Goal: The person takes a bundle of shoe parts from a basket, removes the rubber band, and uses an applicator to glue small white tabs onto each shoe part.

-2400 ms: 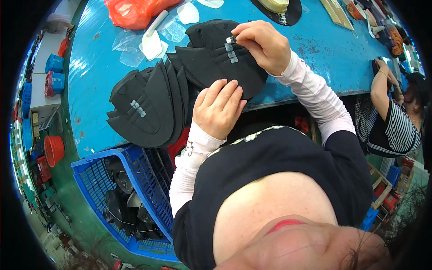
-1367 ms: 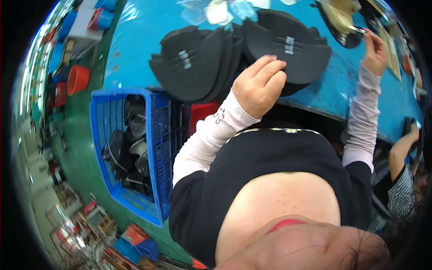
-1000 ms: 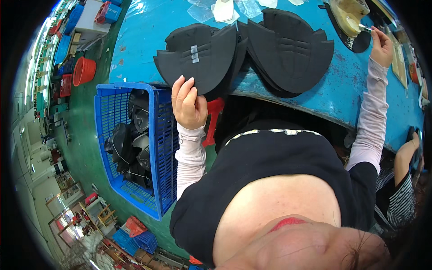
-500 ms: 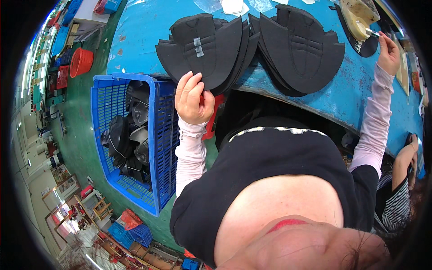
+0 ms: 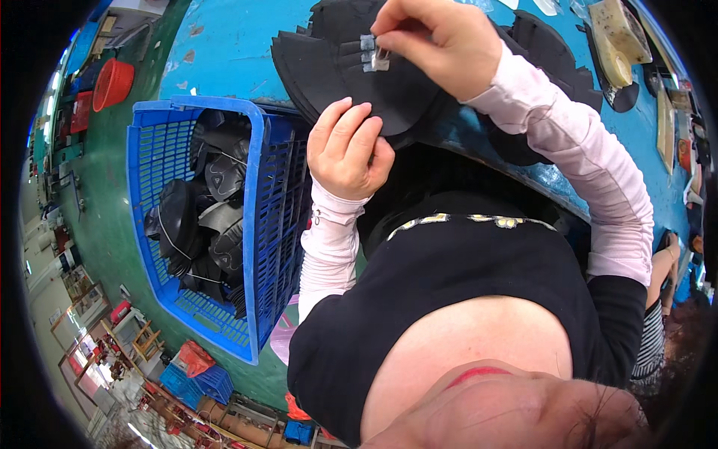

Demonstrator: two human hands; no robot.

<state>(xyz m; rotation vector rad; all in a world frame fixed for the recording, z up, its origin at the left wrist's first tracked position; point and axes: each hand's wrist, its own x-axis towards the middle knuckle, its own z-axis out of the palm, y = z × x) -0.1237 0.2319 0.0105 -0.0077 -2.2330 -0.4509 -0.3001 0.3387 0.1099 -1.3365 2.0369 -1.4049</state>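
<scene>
My right hand (image 5: 445, 49) reaches across to the left stack of black shaped fabric pieces (image 5: 321, 71), its fingers pinched round a small brush (image 5: 383, 54). The brush tip meets a pale, wet-looking patch (image 5: 368, 55) on the top piece. Along the near edge of that stack lies my left hand (image 5: 348, 150), fingers stretched out on the black material. A second stack of black pieces (image 5: 550, 49) sits to the right, partly hidden behind my right hand and forearm. At the far right is a cream-coloured block with a hollow (image 5: 617, 63), resting on a dark pad (image 5: 622, 97).
A blue plastic crate (image 5: 258, 224) with bundled black pieces (image 5: 183, 217) stands left of me, against the blue table (image 5: 232, 60). A red basket (image 5: 114, 84) is on the green floor farther left. Another person's arm (image 5: 666, 266) shows at the right edge.
My right hand has swung from the cream block at the right to the left stack, bringing the brush. My left hand stays at the stack's near edge. The view has shifted slightly.
</scene>
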